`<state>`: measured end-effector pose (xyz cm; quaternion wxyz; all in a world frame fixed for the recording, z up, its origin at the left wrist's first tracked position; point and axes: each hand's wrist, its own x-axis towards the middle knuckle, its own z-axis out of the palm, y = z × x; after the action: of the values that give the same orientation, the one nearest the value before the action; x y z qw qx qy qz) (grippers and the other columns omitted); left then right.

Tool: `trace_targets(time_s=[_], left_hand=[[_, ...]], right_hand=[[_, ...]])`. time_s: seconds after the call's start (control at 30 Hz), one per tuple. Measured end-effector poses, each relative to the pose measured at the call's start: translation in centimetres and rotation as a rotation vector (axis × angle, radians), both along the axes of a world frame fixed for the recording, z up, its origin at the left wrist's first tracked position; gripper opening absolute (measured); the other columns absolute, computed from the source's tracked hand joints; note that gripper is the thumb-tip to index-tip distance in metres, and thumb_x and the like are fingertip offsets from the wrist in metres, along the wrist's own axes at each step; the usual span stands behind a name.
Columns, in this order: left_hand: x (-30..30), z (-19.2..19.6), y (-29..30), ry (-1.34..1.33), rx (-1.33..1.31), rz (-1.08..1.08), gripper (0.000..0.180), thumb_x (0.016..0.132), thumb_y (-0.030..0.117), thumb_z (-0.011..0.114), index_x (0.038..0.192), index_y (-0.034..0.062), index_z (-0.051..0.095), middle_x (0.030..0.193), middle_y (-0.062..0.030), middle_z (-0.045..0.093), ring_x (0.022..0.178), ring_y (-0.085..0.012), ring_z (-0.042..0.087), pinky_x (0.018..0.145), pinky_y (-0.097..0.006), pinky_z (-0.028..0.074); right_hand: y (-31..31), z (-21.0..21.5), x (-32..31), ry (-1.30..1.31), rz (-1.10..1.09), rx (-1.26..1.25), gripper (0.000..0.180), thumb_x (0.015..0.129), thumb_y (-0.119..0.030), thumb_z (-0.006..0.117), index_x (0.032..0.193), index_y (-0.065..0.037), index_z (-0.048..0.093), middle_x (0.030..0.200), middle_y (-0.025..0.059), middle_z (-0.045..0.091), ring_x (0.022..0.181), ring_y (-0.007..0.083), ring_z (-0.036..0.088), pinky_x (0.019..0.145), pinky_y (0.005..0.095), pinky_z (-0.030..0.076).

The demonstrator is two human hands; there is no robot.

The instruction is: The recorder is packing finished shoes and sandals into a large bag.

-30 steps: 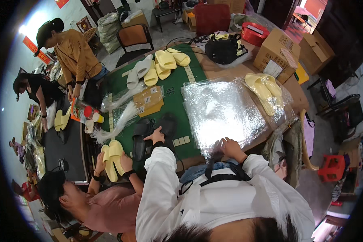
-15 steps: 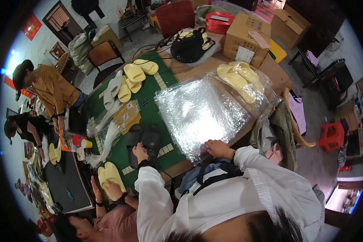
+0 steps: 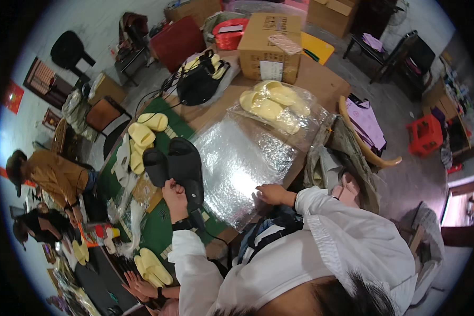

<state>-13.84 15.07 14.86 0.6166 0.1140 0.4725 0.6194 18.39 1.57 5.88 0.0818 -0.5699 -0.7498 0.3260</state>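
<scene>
Black slippers point(image 3: 186, 158) were held over the table point(image 3: 326, 79) by the left hand point(image 3: 175, 196), closed near the heels, seemingly to keep them paired, while the right hand point(image 3: 272, 194) touched the plastic sheets point(image 3: 224, 158), whether gripping I could not tell.

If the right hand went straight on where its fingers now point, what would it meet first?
The right hand would probably meet the shiny plastic sheets first; its fingertips appear at their edge, though contact is unclear.
</scene>
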Motion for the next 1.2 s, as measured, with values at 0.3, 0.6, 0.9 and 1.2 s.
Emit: trace_targets(time_s=[0.3,0.6,0.9,1.2], left_hand=[[15.7,-6.0,-3.5,0.497,-0.290,-0.319,0.074,0.074,0.014,0.062,0.132,0.0001,0.018,0.118,-0.0198,0.042,0.106,-0.0302,0.044,0.085,-0.036,0.039],[21.2,-12.0,-13.9,1.799,0.264,-1.490,0.055,0.075,0.027,0.054,0.126,0.0187,0.036,0.132,-0.0293,0.020,0.121,-0.0480,0.019,0.094,-0.057,0.025],[20.6,-13.7,-14.1,1.843,0.280,-1.638,0.056,0.078,0.033,0.052,0.129,0.0233,0.031,0.135,-0.0298,0.010,0.122,-0.0516,0.011,0.091,-0.062,0.024],[19.4,-13.9,-12.7,1.765,0.311,-1.726,0.055,0.076,0.038,0.052,0.126,0.0222,0.037,0.135,-0.0279,0.011,0.121,-0.0486,0.016,0.088,-0.059,0.029]], right_hand=[[2.1,5.4,6.4,0.399,-0.798,-0.008,0.058,0.081,-0.029,0.052,0.126,-0.001,0.029,0.108,0.0252,0.050,0.100,0.0386,0.048,0.084,0.0386,0.039],[12.4,0.9,15.9,0.231,-1.624,-0.004,0.104,0.063,-0.054,0.065,0.131,0.003,0.011,0.135,0.0239,0.017,0.124,0.0363,0.020,0.100,0.0385,0.020],[17.2,-3.0,16.4,0.778,-1.443,-0.106,0.064,0.066,-0.049,0.063,0.100,0.004,0.053,0.081,0.0158,0.061,0.073,0.0214,0.056,0.065,0.0334,0.043],[14.7,9.4,12.1,1.691,-1.131,0.149,0.009,0.082,-0.013,0.050,0.080,-0.004,0.053,0.070,0.0036,0.051,0.065,0.0136,0.050,0.056,0.0265,0.041]])
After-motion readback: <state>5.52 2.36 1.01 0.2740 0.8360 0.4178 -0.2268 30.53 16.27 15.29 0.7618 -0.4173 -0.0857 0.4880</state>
